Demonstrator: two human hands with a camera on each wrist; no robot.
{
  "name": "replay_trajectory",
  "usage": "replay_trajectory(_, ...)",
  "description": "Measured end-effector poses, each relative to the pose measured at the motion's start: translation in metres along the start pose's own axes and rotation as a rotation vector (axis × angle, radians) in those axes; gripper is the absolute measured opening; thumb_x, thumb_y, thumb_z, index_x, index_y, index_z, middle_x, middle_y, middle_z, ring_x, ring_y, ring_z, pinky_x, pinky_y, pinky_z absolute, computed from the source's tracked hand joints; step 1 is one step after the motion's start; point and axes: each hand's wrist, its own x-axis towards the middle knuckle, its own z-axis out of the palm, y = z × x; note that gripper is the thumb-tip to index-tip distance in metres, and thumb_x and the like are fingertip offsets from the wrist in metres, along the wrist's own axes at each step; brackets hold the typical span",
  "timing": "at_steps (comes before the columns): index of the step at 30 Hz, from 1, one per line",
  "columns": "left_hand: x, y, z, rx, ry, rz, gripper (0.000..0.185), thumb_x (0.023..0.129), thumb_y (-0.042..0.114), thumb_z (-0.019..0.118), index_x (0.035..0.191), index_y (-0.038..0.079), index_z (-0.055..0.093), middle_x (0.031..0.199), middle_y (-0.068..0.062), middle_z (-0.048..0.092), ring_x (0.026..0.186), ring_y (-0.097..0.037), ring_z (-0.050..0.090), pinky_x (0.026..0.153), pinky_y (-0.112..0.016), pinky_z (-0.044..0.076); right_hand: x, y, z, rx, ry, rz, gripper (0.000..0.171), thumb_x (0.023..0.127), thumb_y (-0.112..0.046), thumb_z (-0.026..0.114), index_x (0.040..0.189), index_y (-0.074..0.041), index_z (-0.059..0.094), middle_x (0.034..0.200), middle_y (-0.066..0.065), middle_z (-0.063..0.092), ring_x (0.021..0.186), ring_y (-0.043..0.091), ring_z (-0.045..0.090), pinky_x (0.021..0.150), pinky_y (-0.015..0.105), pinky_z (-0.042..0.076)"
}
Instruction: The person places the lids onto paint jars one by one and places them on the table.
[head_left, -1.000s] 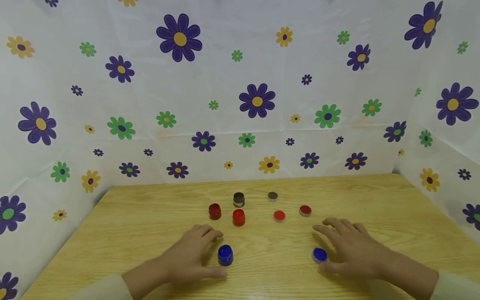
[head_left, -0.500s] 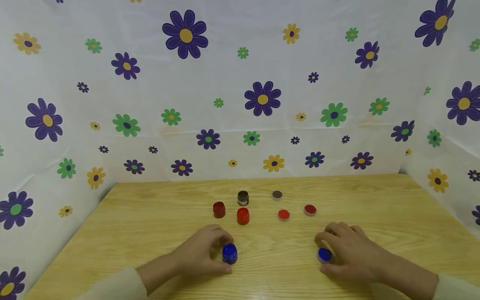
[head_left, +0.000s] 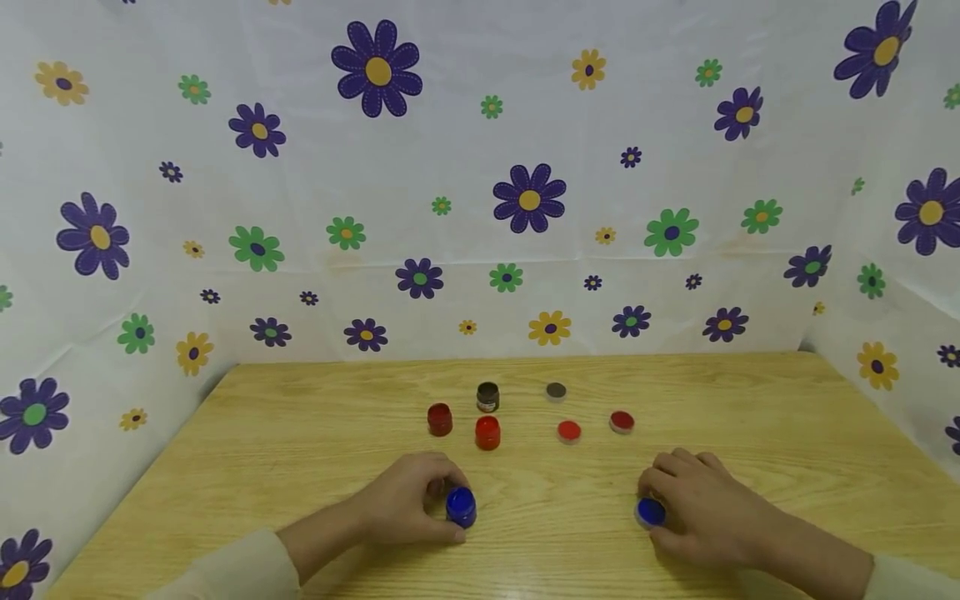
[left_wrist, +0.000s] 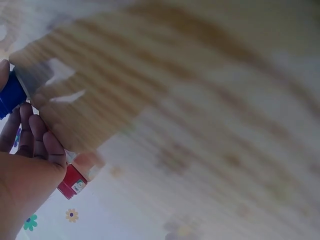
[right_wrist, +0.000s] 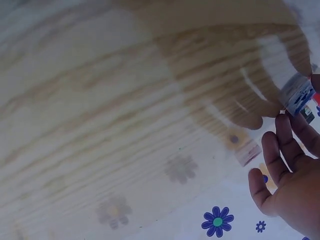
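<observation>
An open paint jar (head_left: 461,507) full of blue stands upright on the wooden table. My left hand (head_left: 408,504) grips it from the left, thumb in front and fingers behind. In the left wrist view, the blue jar (left_wrist: 12,98) sits between thumb and fingertips at the left edge. Further right lies the jar's lid (head_left: 650,512), its blue-stained inside facing up. My right hand (head_left: 701,512) pinches this lid between thumb and fingertips. The right wrist view catches the lid (right_wrist: 298,95) at its right edge, between the fingertips and a partly cut-off thumb.
Behind the left hand stand three open jars: dark red (head_left: 439,420), black (head_left: 487,397) and bright red (head_left: 487,434). To their right lie three lids, grey-brown (head_left: 556,391), red (head_left: 569,431) and dark red (head_left: 622,421). A flowered cloth (head_left: 420,167) rises along the table's back edge.
Both hands have closed in: the left hand's fingers and thumb came onto the blue jar, and the right hand's came onto the blue lid. The head view shifted slightly.
</observation>
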Motion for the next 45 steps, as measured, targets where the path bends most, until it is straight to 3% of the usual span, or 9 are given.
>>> replay_trajectory(8, -0.002, -0.004, -0.002, -0.059, 0.003, 0.001, 0.039, 0.074, 0.034, 0.086, 0.104, 0.015, 0.072, 0.090, 0.011, 0.062, 0.081, -0.006, 0.052, 0.073, -0.022, 0.045, 0.004, -0.008, 0.004, 0.005, 0.077, -0.044, 0.023, 0.082, -0.049, 0.072, 0.092, -0.031, 0.061, 0.092, -0.020, 0.055, 0.090, 0.007, 0.046, 0.086, 0.046, 0.039)
replay_trajectory(17, 0.001, 0.002, 0.001, -0.135, 0.012, -0.061, 0.034, 0.072, 0.026, 0.087, 0.101, 0.015, 0.072, 0.088, 0.009, 0.064, 0.080, -0.008, 0.054, 0.073, -0.023, 0.046, 0.013, -0.019, 0.006, 0.126, 0.109, 0.030, 0.026, 0.081, -0.052, 0.072, 0.088, -0.030, 0.059, 0.083, -0.021, 0.049, 0.086, 0.004, 0.043, 0.082, 0.039, 0.034)
replay_trajectory(26, 0.003, 0.015, 0.009, -0.171, 0.015, -0.105, 0.034, 0.070, 0.022, 0.088, 0.100, 0.014, 0.072, 0.091, 0.009, 0.065, 0.083, -0.009, 0.056, 0.076, -0.022, 0.046, 0.019, -0.028, 0.010, 0.245, 0.135, 0.015, 0.025, 0.081, -0.046, 0.075, 0.085, -0.028, 0.058, 0.078, -0.018, 0.047, 0.079, 0.002, 0.041, 0.079, 0.035, 0.030)
replay_trajectory(32, 0.007, 0.025, 0.017, -0.230, -0.022, -0.094, 0.033, 0.071, 0.018, 0.088, 0.099, 0.014, 0.072, 0.093, 0.008, 0.065, 0.085, -0.008, 0.057, 0.078, -0.022, 0.047, 0.022, -0.033, 0.010, 0.280, 0.123, -0.021, 0.025, 0.080, -0.046, 0.075, 0.085, -0.029, 0.057, 0.079, -0.019, 0.049, 0.079, 0.001, 0.043, 0.083, 0.040, 0.032)
replay_trajectory(39, 0.012, 0.036, 0.025, -0.257, -0.047, -0.070, 0.032, 0.070, 0.016, 0.088, 0.098, 0.014, 0.073, 0.089, 0.012, 0.064, 0.082, -0.005, 0.056, 0.076, -0.021, 0.046, 0.027, -0.043, 0.010, 0.371, 0.124, -0.089, 0.025, 0.080, -0.044, 0.076, 0.084, -0.029, 0.057, 0.080, -0.020, 0.052, 0.078, 0.000, 0.046, 0.077, 0.029, 0.032)
replay_trajectory(45, 0.020, 0.046, 0.032, -0.259, -0.079, -0.051, 0.030, 0.071, 0.015, 0.088, 0.097, 0.014, 0.072, 0.089, 0.014, 0.065, 0.084, 0.000, 0.059, 0.081, -0.020, 0.048, 0.034, -0.055, 0.009, 0.391, 0.134, -0.130, 0.025, 0.080, -0.044, 0.076, 0.083, -0.029, 0.057, 0.079, -0.020, 0.052, 0.077, 0.000, 0.047, 0.077, 0.028, 0.035)
